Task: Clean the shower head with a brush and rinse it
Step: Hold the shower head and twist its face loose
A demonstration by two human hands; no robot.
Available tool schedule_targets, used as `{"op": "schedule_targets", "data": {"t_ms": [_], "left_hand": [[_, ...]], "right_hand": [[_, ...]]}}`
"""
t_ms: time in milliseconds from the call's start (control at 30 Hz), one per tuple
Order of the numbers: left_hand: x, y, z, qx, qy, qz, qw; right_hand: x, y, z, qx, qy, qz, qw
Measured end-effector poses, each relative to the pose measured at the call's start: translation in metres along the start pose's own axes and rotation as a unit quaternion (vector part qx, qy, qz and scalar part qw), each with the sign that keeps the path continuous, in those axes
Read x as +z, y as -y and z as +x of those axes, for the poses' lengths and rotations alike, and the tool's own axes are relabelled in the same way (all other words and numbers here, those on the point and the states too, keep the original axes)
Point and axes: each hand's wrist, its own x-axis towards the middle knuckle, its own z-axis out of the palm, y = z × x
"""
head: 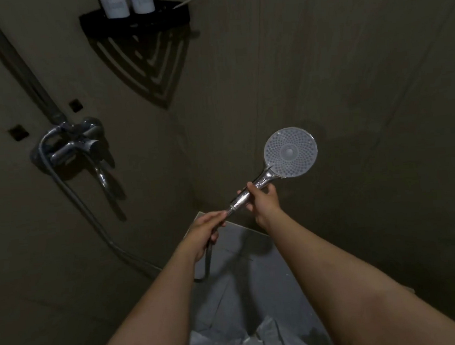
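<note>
1. Mostly dim, brownish shower walls point(347, 54) fill the view, seen looking down from the person's head. They meet in a corner ahead.
2. Pale tiled floor point(255, 265) shows low in the middle, between two bare forearms reaching forward.
3. A black corner shelf point(133, 24) hangs high on the wall, well apart from the hands.
4. A chrome mixer tap point(74, 146) sits on the left wall. No water can be seen running.
5. A grey hose point(88, 210) drops from the tap, loops low and rises to the left hand.
6. The shower head point(290, 151) is held up in the air near the middle of the view, its round nozzle face turned towards the camera and tilted up to the right.
7. The right hand point(265, 199) is wrapped round the chrome handle just below the round face.
8. The left hand point(205, 228) is clasped round the hose where it joins the handle's base.
9. Two white bottles point(113, 4) stand side by side on the shelf.
10. A thin pale stick point(187, 0) pokes out past the shelf's right end. It may be the brush, but it is too small to tell.
11. Judgement: neither hand holds a brush, so scrubbing looks not yet begun. To do it well, one hand should keep the handle steady with the nozzle face turned upward, freeing the other to fetch the brush and work it in small circles across all the nozzles.
</note>
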Motion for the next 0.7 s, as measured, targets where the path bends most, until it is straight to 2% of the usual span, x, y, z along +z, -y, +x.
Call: {"op": "schedule_targets", "data": {"t_ms": [167,367,533,700], "left_hand": [[0.000,-0.003,0.000,-0.005,-0.025,0.016,1.000],[0.002,-0.008,0.001,-0.036,0.011,0.033,0.999],[0.012,-0.014,0.005,-0.051,0.019,0.093,0.994],[0.013,-0.014,0.008,-0.029,0.027,0.034,0.999]], "right_hand": [[0.002,-0.003,0.002,-0.006,-0.004,0.005,1.000],[0.002,-0.003,0.000,-0.008,-0.001,0.001,1.000],[0.000,-0.001,0.000,-0.004,-0.008,-0.004,1.000],[-0.003,0.002,0.005,-0.010,-0.016,-0.013,1.000]]}}
